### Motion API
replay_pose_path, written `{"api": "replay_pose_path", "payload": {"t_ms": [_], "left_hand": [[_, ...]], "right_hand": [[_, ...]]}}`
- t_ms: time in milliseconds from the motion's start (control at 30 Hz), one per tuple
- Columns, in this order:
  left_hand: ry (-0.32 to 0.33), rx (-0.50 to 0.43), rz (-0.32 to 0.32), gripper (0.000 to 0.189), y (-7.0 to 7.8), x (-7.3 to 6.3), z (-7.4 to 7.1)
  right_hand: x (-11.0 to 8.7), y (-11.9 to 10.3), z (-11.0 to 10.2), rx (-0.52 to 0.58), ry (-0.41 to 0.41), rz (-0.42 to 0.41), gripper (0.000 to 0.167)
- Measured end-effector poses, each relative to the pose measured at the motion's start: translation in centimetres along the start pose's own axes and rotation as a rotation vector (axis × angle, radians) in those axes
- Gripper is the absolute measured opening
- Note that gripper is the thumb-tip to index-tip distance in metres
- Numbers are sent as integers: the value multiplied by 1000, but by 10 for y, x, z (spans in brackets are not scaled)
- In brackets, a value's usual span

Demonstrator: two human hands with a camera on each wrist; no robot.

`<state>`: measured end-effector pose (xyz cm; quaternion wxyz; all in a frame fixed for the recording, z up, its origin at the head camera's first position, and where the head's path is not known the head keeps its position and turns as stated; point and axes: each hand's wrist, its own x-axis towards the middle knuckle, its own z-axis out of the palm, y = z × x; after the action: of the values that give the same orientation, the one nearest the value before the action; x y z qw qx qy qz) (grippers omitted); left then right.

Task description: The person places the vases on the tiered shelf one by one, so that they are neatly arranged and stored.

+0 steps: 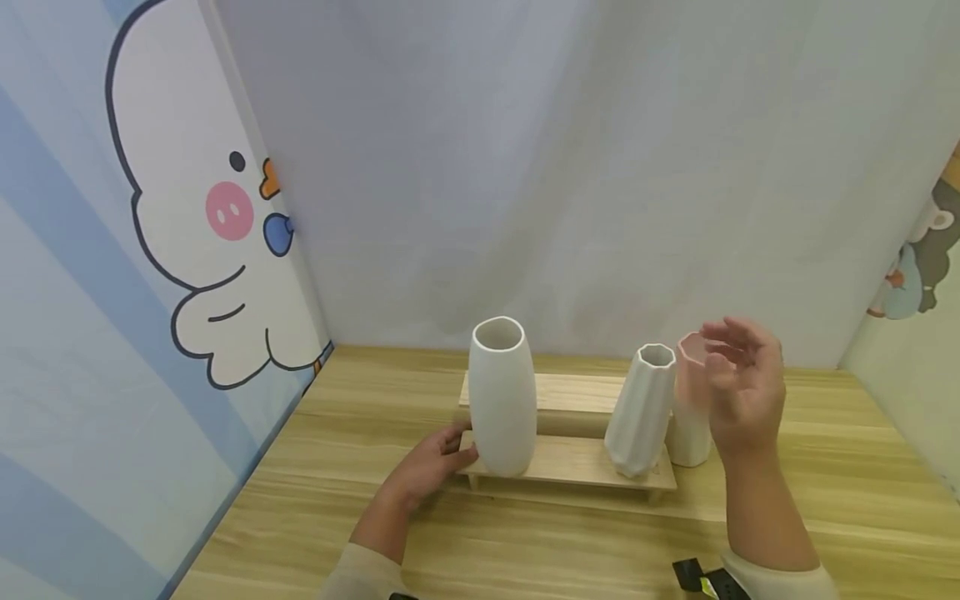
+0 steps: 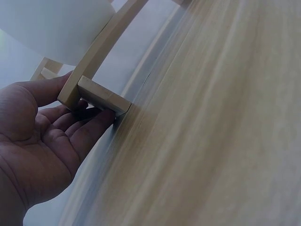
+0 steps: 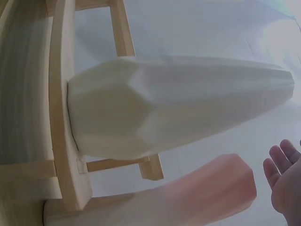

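A two-step wooden stand (image 1: 573, 460) sits on the table. My left hand (image 1: 429, 468) holds its left end, thumb over the lower step's edge and fingers beneath, as the left wrist view shows. On that lower step stands a tall smooth white vase (image 1: 504, 408) at the left, close to the thumb. A ribbed white vase (image 1: 643, 412) stands at the step's right end. Beside the stand, on the right, is a faceted pink-and-white vase (image 1: 690, 433), partly hidden. My right hand (image 1: 746, 396) is raised beside its rim, fingers loosely bent; the right wrist view shows a gap between them.
The stand's upper step (image 1: 577, 392) lies behind the lower one. A pale curtain (image 1: 570, 183) hangs at the table's back edge. Cartoon-printed cloth (image 1: 187, 167) borders the left side. Wood-grain tabletop (image 1: 540, 550) runs in front of the stand.
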<state>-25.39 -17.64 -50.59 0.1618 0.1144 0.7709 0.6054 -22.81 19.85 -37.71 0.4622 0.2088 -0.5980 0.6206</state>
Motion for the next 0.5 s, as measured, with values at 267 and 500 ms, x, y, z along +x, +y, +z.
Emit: {"api": "replay_pose_path", "payload": {"t_ms": [267, 500], "left_hand": [[-5, -2, -1, 66, 1, -2, 0], [-13, -9, -3, 65, 0, -1, 0]], "right_hand": [[15, -25, -9, -188, 45, -38, 55], [16, 5, -38, -270, 29, 133, 68]]}}
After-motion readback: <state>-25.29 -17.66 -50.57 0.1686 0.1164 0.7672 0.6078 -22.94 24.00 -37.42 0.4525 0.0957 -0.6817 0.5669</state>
